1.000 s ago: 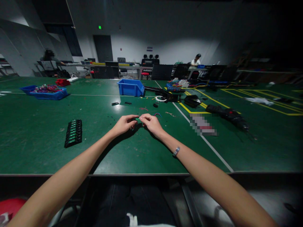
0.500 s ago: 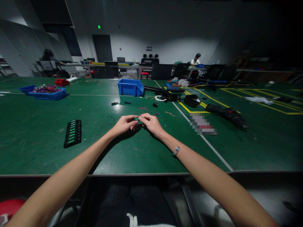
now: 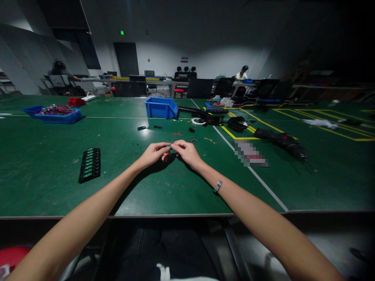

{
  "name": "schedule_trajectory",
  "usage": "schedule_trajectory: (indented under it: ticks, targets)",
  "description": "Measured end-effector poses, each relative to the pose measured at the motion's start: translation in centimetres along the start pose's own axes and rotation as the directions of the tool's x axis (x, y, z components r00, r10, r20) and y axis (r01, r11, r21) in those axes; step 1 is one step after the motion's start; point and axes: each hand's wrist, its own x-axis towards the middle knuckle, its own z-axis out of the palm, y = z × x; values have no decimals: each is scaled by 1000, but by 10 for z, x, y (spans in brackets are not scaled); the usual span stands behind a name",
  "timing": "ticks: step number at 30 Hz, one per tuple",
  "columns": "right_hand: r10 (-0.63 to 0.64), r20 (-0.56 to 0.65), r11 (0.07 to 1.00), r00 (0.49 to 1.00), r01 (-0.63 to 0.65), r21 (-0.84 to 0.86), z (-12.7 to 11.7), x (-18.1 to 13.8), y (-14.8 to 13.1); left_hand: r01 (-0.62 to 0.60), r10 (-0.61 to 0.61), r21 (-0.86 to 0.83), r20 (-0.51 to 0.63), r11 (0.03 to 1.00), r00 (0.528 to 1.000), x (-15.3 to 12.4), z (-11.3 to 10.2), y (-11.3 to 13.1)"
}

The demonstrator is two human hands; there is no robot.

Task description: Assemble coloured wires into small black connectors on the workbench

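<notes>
Fingers closed, my left hand (image 3: 156, 152) and my right hand (image 3: 185, 151) meet above the green table (image 3: 140, 195). Between their fingertips sits a small green circuit board (image 3: 170, 147), mostly hidden by the fingers. Both hands pinch it. Left of my hands lies a black holder (image 3: 90, 165) with several green boards in a row. Just beyond the hands are a short red wire (image 3: 177, 134) and a red and blue wire (image 3: 193, 141). Two small black parts lie farther back, one of them a black strip (image 3: 157, 127).
A blue bin (image 3: 160, 108) stands at the back middle. Another blue tray (image 3: 61, 117) at the left holds many coloured wires. To the right lie a black power tool (image 3: 283, 143) and a blurred-out flat object (image 3: 250, 153). Two people sit at far desks.
My left thumb has shifted slightly over the green board, so less of it shows. Otherwise both hands stay in place.
</notes>
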Motion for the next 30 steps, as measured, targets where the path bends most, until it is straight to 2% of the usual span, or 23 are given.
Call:
schedule_trajectory:
  ticks: [6,20,30]
  targets:
    - [-9,-13,999,1000,9,-38,0,0,2,54,-55,-132,-11,990,998,2,0,-7]
    - [-3,-46,998,999,0,-67,2,-1,1,68,-68,-178,4,982,998,2,0,-7]
    - [93,-59,996,994,-93,-11,3,-1,0,69,-73,-177,-14,982,997,3,0,-5]
